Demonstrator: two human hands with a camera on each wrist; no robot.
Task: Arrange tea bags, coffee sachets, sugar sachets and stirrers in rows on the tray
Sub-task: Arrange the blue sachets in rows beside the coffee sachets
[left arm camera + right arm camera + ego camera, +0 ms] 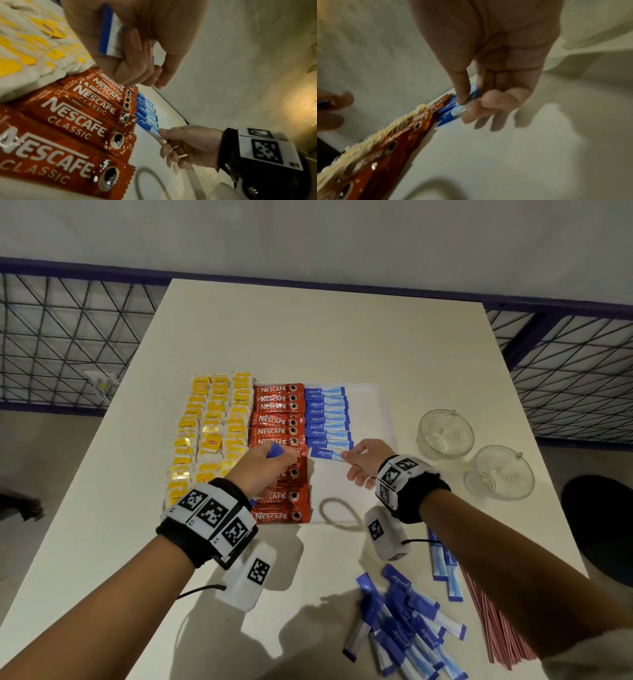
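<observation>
A white tray (370, 405) holds rows of yellow tea bags (212, 433), red Nescafe coffee sachets (279, 433) and blue sugar sachets (327, 416). My right hand (363, 462) pinches the pale end of one blue sugar sachet (323, 454) at the near end of the sugar row; the same sugar sachet (453, 112) shows between thumb and finger in the right wrist view. My left hand (263, 465) hovers over the coffee row and grips a bunch of blue sugar sachets (109, 32). Loose sugar sachets (404, 625) and red-striped stirrers (493, 621) lie on the table near me.
Two upturned glass cups (445, 433) (498, 472) stand right of the tray. A loop of cord (337, 513) lies on the tray's near part. The white table (308, 337) stretches bare beyond the tray. Wire mesh fencing (68, 337) runs behind.
</observation>
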